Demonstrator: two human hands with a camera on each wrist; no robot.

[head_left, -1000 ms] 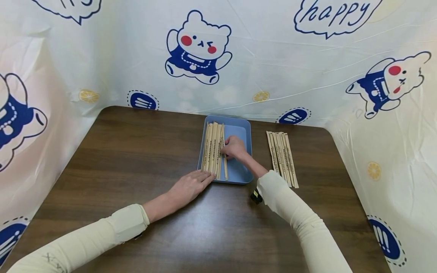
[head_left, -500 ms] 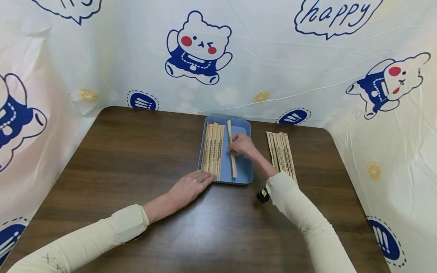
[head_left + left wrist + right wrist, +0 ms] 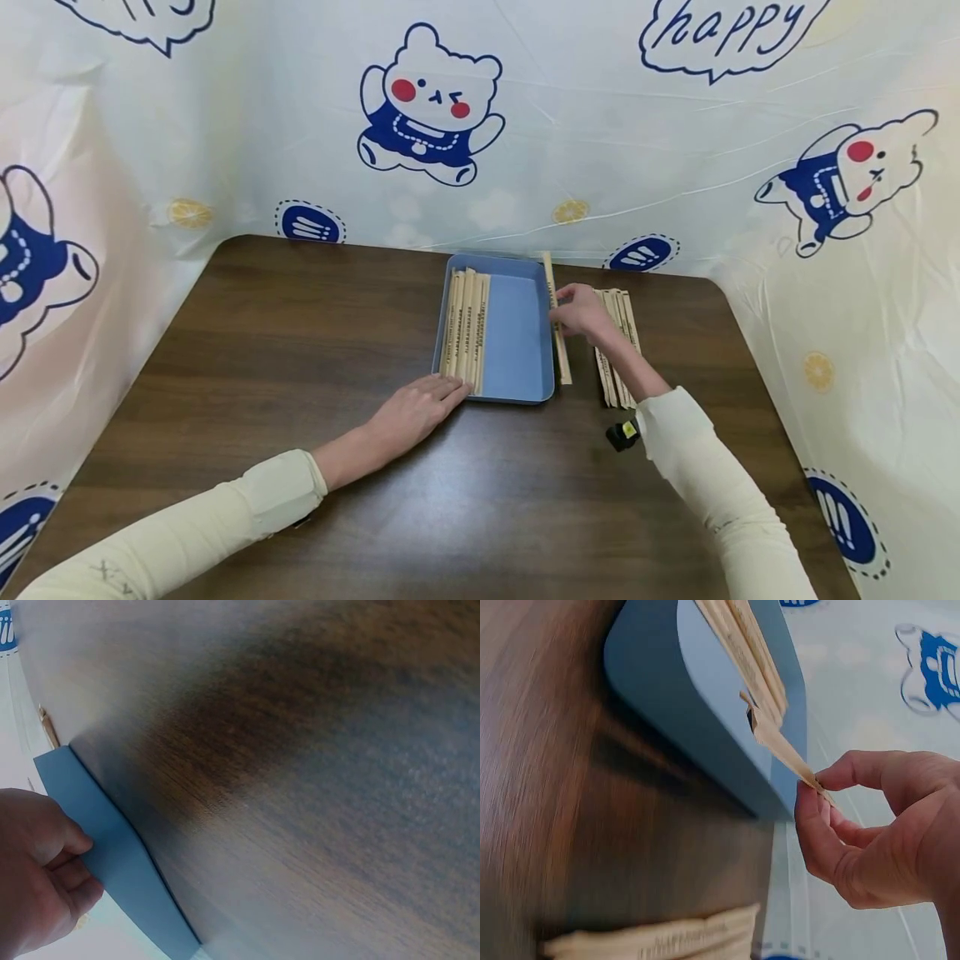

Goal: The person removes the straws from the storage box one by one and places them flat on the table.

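A light-blue tray (image 3: pixel 517 333) holds a row of paper-wrapped chopsticks (image 3: pixel 465 325) along its left side. My left hand (image 3: pixel 420 408) grips the tray's near left corner; in the left wrist view its fingertips (image 3: pixel 88 889) touch the outer wall. Just off the tray's right edge, my right hand (image 3: pixel 585 312) pinches one paper-wrapped chopstick packet (image 3: pixel 562 358) between thumb and fingers. In the right wrist view this packet (image 3: pixel 780 750) is tilted above the table, apart from the tray wall. A second row of wrapped chopsticks (image 3: pixel 621 325) lies to the right, partly behind my right wrist.
The brown wooden table (image 3: pixel 322 317) ends at the back against a patterned curtain (image 3: pixel 300 117), which also hangs on both sides. A small black device (image 3: pixel 622 435) sits at my right wrist.
My right hand draws one wrapped chopstick packet from the row's right edge, across the tray and out over its right rim. The left hand stays at the corner.
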